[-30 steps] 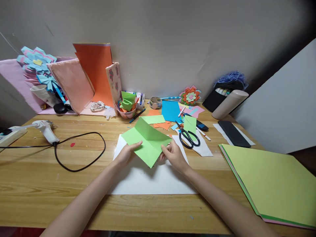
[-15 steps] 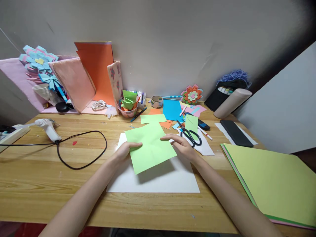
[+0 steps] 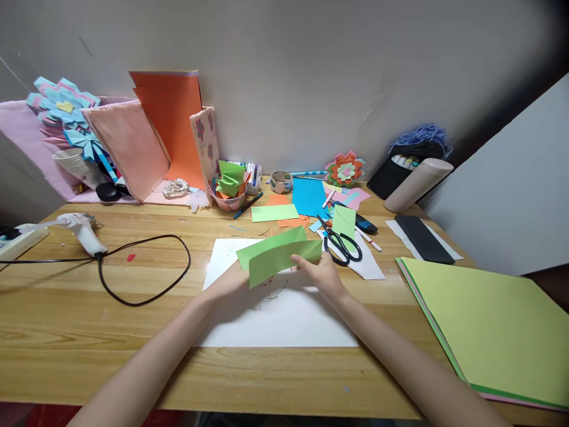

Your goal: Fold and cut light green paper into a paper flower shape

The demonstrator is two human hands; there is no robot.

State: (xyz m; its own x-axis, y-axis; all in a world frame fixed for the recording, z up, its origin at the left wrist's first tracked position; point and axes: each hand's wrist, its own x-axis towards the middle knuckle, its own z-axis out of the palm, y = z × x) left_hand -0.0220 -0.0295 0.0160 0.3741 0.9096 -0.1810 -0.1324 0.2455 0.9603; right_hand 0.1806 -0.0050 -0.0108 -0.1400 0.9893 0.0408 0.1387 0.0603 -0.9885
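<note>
A light green paper (image 3: 275, 258), bent over along its length, is held above a white sheet (image 3: 284, 320) on the wooden table. My right hand (image 3: 320, 273) grips its right end, with the thumb on the near face. At the paper's left end is my left hand (image 3: 235, 281); its fingers are hidden behind the paper. Pencil-like marks or scraps show on the white sheet under the paper. Black-handled scissors (image 3: 342, 248) lie just right of my right hand, beside a small green piece (image 3: 344, 220).
Behind are a green strip (image 3: 274, 213), a blue sheet (image 3: 310, 197), a tape roll (image 3: 281, 182) and a scrap basket (image 3: 230, 200). A glue gun (image 3: 84, 232) with a looped cable lies left. Right are a phone (image 3: 424, 239) and large coloured sheets (image 3: 493, 326).
The green paper was spread nearly flat between both hands; now it is bent over, its near part raised. My left fingers have gone behind it, and more of the white sheet shows.
</note>
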